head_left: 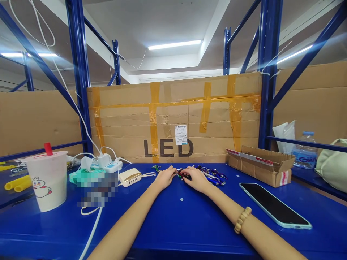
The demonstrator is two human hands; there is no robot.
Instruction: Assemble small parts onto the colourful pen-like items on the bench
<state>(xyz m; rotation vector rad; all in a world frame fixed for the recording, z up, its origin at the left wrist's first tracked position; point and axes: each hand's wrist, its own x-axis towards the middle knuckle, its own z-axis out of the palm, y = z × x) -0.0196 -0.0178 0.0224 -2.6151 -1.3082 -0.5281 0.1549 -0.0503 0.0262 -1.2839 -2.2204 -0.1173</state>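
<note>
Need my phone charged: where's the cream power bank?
Head view: the cream-and-gold power bank lies on the blue shelf, left of the left hand, just in front of the white power strip.

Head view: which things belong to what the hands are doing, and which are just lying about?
Belonging to the work:
left hand
right hand
small pen-like items

Lying about:
cup
power strip
power bank
phone
cardboard box
water bottle
cloth bag
</note>
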